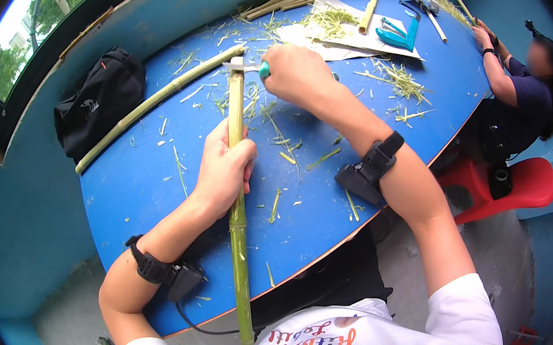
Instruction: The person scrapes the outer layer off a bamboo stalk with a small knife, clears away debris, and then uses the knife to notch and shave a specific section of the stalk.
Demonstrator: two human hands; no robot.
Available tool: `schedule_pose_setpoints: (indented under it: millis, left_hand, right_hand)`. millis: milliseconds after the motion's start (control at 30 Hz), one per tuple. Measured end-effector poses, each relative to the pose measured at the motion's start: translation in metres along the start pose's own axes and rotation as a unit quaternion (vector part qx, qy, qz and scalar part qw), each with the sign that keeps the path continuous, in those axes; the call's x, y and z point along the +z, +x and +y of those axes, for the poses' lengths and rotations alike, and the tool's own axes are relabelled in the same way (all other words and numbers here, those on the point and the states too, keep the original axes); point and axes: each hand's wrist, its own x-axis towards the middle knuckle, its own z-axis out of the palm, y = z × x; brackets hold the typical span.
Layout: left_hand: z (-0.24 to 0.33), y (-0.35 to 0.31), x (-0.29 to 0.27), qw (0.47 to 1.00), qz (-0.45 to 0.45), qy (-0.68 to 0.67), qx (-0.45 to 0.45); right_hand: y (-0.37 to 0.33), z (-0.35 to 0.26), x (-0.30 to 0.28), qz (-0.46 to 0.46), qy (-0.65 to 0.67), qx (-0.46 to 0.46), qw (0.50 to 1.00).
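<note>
A bamboo stick (241, 272) runs from my body up over the table, green at its lower part and paler, scraped yellow near the top. My left hand (223, 168) is closed around its upper half. In my right hand (298, 76) is a knife (243, 67) with a teal handle, mostly hidden by the fingers. The knife's blade lies across the upper end of the stick, touching it or just in front; I cannot tell which. Thin bamboo shavings (273, 205) are scattered on the blue table (153, 227) around both hands.
To the left lie a long bamboo pole (153, 105) and a black bag (101, 97). Farther back are bamboo pieces (281, 4), paper (358, 47) with shavings, and a teal tool (400, 34). At the right, a person (523, 93) holds a stick near a red chair (524, 186).
</note>
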Motion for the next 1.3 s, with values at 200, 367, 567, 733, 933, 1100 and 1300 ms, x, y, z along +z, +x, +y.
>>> schedule_pose_setpoints:
  millis: [200,367,567,733,933,1100,1300]
  left_hand:
    - [0.003,0.004,-0.007,0.999,-0.013,-0.039,-0.006]
    - [0.003,0.002,-0.003,0.999,-0.007,-0.042,0.001]
    - [0.002,0.005,0.003,1.0,0.015,-0.007,-0.009]
    - [0.003,0.005,-0.002,0.999,0.007,-0.036,0.0]
    - [0.002,0.007,-0.006,0.998,-0.005,-0.055,-0.008]
    - [-0.001,0.009,-0.006,1.0,0.0,-0.019,-0.007]
    - [-0.004,-0.015,0.013,0.999,-0.042,0.018,-0.026]
  right_hand:
    - [-0.007,0.011,0.0,-0.008,0.055,-0.049,0.997]
    - [-0.01,0.012,-0.002,-0.062,0.082,-0.04,0.994]
    - [-0.01,0.009,0.004,-0.011,0.02,-0.012,1.0]
    - [-0.005,0.009,0.003,0.009,0.016,-0.041,0.999]
    - [-0.011,0.011,-0.003,-0.064,0.021,-0.028,0.997]
    - [-0.003,0.013,0.01,-0.025,-0.006,-0.009,1.0]
    - [0.016,0.039,0.01,0.023,-0.017,0.023,0.999]
